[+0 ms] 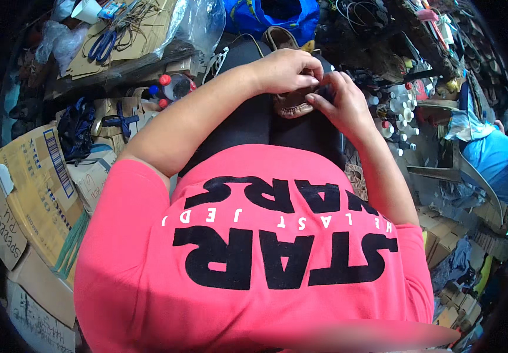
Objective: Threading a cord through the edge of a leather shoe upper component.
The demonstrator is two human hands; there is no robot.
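Observation:
A brown moccasin-style shoe (292, 107) rests on my lap, its stitched toe toward me and its opening toward the far side. Over its middle my left hand (289, 70) is closed, thumb and fingers pinched together above the upper. What the pinch holds is too small to make out. At the shoe's right side is my right hand (345, 106), fingers curled and thumb bent in close to the upper. Anything between those fingertips is hidden or too fine to see. My hands nearly meet above the shoe, covering much of its middle.
Beyond my knees lies a blue bag (271, 17). Scissors with blue handles (102, 47) and cords lie on cardboard at far left. Capped bottles (174, 86) stand left of my legs, with several small bottles (404, 115) on the right. Cardboard boxes (36, 188) crowd the left.

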